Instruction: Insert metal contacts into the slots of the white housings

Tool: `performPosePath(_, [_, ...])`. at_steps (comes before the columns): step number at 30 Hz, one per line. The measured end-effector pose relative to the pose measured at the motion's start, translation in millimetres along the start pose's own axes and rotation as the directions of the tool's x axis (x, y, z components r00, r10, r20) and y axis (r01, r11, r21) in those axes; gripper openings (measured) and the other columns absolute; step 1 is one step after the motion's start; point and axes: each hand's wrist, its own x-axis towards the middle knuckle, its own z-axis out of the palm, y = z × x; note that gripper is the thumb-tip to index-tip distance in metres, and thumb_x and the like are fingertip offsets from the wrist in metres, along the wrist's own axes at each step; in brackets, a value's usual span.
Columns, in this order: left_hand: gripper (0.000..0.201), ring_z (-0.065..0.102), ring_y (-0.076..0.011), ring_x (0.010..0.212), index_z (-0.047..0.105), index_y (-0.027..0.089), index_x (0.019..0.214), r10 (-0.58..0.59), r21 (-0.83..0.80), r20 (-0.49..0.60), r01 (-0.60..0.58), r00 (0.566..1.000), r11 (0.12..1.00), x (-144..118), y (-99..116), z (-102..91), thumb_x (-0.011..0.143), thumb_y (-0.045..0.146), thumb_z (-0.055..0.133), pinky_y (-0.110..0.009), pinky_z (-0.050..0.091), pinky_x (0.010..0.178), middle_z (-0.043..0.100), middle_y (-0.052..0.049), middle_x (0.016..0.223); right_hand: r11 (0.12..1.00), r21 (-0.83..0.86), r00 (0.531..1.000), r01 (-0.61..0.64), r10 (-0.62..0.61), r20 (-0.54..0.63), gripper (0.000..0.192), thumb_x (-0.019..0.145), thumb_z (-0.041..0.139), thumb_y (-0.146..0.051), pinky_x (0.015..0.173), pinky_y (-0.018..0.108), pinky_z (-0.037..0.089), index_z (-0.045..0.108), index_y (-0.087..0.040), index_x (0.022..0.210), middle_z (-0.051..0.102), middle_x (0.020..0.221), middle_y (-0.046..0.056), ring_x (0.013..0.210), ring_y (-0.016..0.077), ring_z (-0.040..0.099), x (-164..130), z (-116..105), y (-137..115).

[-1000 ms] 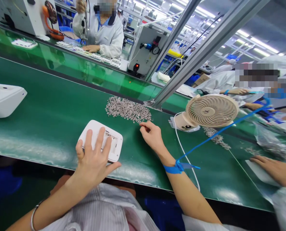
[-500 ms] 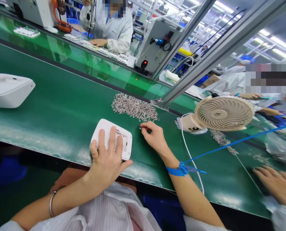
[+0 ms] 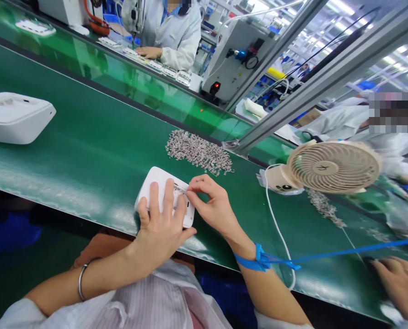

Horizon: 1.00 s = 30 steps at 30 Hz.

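A small white plastic housing (image 3: 153,183) lies on the green belt (image 3: 87,146) near its front edge. My left hand (image 3: 159,228) lies flat on it, fingers spread, pressing it down. My right hand (image 3: 212,203) is over the housing's open slot, thumb and fingers pinched together on what looks like a small metal clip. A pile of small silvery metal clips (image 3: 199,151) lies just beyond the housing. A blue strap (image 3: 262,260) is tied round my right wrist.
A larger white housing (image 3: 15,116) sits on the belt at far left. A beige desk fan (image 3: 330,167) with a white cable stands to the right. Another person's hand (image 3: 401,281) rests at the lower right. A worker in white sits across the line.
My right hand has come back from the edge of the clip pile to the housing's slot, fingers pinched. My left hand has stayed on the housing.
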Motion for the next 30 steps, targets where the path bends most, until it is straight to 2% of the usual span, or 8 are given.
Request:
performPosePath(4, [0.063,0.038,-0.0468,0.121,0.054,0.018,0.119,0.012,0.03,-0.004,-0.012,1.0,0.999,-0.2,-0.2,0.0,0.074,0.061,0.058,-0.051,0.018,0.094,0.04,-0.018,0.139,1.0,-0.029,0.998,0.002,0.0,0.056,0.013,0.078,0.05,-0.013,0.064,0.026,0.045,0.059,-0.019,0.07,0.054,0.081,0.002,0.072,0.0128,0.054,2.0,0.3,-4.3])
performPosePath(13, [0.062,0.042,-0.0454,0.119,0.055,0.016,0.117,0.016,0.03,-0.022,-0.015,1.0,0.999,0.5,-0.6,-1.8,0.075,0.062,0.056,-0.05,0.016,0.094,0.045,-0.018,0.135,0.973,-0.226,0.999,0.042,-0.039,0.017,0.015,0.078,0.047,-0.01,0.061,0.027,0.044,0.052,-0.019,0.068,0.053,0.076,0.004,0.068,0.0144,0.052,0.2,7.0,-3.8])
performPosePath(19, [0.064,0.04,-0.0444,0.12,0.053,0.018,0.122,0.008,0.021,-0.017,-0.008,1.0,1.0,0.1,-0.6,-0.6,0.076,0.062,0.055,-0.051,0.014,0.097,0.044,-0.018,0.136,0.99,-0.144,1.0,-0.007,0.006,-0.002,0.014,0.078,0.049,-0.01,0.064,0.028,0.048,0.056,-0.018,0.068,0.056,0.084,0.006,0.074,0.0156,0.056,-3.2,5.1,-3.3])
performPosePath(24, [0.063,0.04,-0.0434,0.122,0.054,0.017,0.12,0.017,0.049,0.003,-0.018,1.0,0.999,-0.3,-0.1,-1.6,0.076,0.063,0.053,-0.051,0.012,0.1,0.042,-0.018,0.138,0.997,0.026,0.996,-0.076,0.077,-0.042,0.014,0.082,0.051,-0.014,0.075,0.031,0.051,0.064,-0.02,0.082,0.061,0.098,0.007,0.091,0.0178,0.061,-17.1,0.4,2.8])
performPosePath(30, [0.066,0.041,-0.0431,0.119,0.056,0.018,0.118,-0.012,0.042,-0.018,0.013,1.0,0.999,0.5,1.8,-1.6,0.07,0.064,0.06,-0.049,0.013,0.098,0.045,-0.016,0.136,0.999,-0.007,0.999,-0.035,0.035,-0.033,0.017,0.084,0.05,-0.015,0.074,0.029,0.053,0.065,-0.02,0.087,0.06,0.104,0.008,0.097,0.0177,0.061,-25.9,0.5,1.9])
